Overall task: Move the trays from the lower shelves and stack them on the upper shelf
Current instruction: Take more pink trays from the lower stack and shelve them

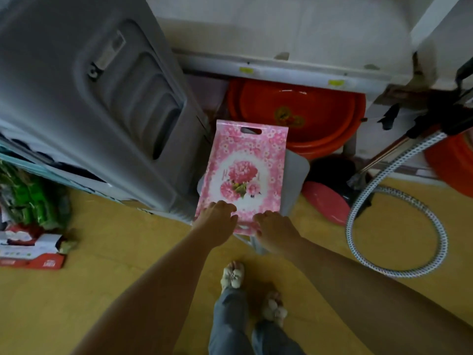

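Both hands, left hand (217, 221) and right hand (275, 230), grip the pink floral tray (243, 172), hiding its near edge.

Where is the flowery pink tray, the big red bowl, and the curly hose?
flowery pink tray (244, 172): head view, on the flower picture in its middle.
big red bowl (307, 124): head view, on its inside wall near the gold emblem.
curly hose (358, 201): head view, on the loop's left side.
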{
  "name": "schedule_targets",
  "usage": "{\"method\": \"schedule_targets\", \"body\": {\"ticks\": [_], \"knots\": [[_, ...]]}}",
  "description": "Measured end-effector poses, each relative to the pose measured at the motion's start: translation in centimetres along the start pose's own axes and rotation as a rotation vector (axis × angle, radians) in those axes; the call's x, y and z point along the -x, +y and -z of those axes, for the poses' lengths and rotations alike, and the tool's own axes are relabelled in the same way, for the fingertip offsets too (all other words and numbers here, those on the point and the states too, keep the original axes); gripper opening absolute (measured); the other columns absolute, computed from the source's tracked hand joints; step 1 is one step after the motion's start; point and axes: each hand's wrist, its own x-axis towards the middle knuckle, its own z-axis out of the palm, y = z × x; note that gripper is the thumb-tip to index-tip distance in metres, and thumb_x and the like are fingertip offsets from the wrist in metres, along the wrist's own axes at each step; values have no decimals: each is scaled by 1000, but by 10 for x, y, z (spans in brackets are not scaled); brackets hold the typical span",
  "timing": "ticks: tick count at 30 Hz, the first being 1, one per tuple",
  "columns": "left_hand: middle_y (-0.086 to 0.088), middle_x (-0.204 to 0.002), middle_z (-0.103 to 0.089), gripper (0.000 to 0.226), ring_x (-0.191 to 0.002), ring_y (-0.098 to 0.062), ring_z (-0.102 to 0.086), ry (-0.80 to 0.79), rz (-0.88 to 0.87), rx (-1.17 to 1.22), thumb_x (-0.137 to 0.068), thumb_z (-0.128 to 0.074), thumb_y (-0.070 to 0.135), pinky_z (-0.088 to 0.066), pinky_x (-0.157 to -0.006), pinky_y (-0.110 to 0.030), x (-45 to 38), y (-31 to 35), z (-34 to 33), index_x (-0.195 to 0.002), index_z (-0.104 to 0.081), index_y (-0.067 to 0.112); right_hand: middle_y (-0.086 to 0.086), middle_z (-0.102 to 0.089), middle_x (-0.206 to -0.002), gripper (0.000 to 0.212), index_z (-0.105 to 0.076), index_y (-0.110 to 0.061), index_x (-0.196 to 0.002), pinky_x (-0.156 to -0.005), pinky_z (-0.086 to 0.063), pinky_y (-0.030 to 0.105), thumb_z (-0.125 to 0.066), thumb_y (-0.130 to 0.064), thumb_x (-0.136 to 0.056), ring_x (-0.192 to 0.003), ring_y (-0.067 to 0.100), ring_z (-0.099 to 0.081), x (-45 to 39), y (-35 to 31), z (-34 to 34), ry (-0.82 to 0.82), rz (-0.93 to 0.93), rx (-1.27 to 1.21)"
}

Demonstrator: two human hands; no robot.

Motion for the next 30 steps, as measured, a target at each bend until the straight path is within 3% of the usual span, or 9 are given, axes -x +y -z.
{"method": "schedule_targets", "body": {"ticks": [5, 13, 18, 23, 28, 30], "knots": [[-6, -125, -54, 34, -114, -22, -52, -41, -17, -13, -100, -34, 27, -43, -93, -36, -24, -15, -38, -122, -56, 14, 12, -52, -123, 36, -47, -11, -132, -88, -43, 37, -38, -19, -98, -113, 27, -52, -30, 4, -40, -14, -5, 6], [-2, -135, -51, 37, -121, -22, -50, -137, -55, -33, -93, -43, 19, -44, -101, -40, -55, -35, -76, -128, -52, 17, 4, -54, -132, 43, -48, -22, -136, -95, -46, 39, -45, -17, -93, -121, 24, -50, -74, 7, -80, 16, 8, -24], [-3, -132, -51, 40, -123, -22, -46, -140, -88, -158, -89, -46, 13, -42, -103, -37, -68, -41, -95, -127, -55, 19, 2, -52, -131, 46, -49, -29, -133, -85, -53, 47, -44, -15, -90, -116, 29, -54, -88, 7, -96, -19, -11, 52], [-6, -129, -50, 31, -119, -22, -48, -83, -138, -216, -95, -46, 17, -44, -101, -36, -72, -43, -97, -124, -58, 18, 0, -64, -110, 24, -65, -27, -108, -80, -53, 50, -46, -31, -93, -103, 27, -64, -95, 5, -101, 5, -115, 50], [-8, -124, -55, 28, -115, -22, -54, -62, -157, -232, -93, -51, 10, -48, -97, -32, -62, -31, -73, -120, -58, 11, 5, -60, -121, 28, -59, -18, -120, -89, -48, 37, -43, -21, -98, -111, 27, -59, -76, -2, -65, 9, -29, 41], [-7, -124, -55, 30, -114, -21, -54, -25, -170, -265, -93, -51, 7, -48, -94, -30, -54, -26, -60, -122, -57, 13, 4, -63, -118, 28, -61, -18, -120, -88, -48, 35, -43, -28, -100, -108, 24, -61, -65, -5, -46, 45, 17, 79]]}}
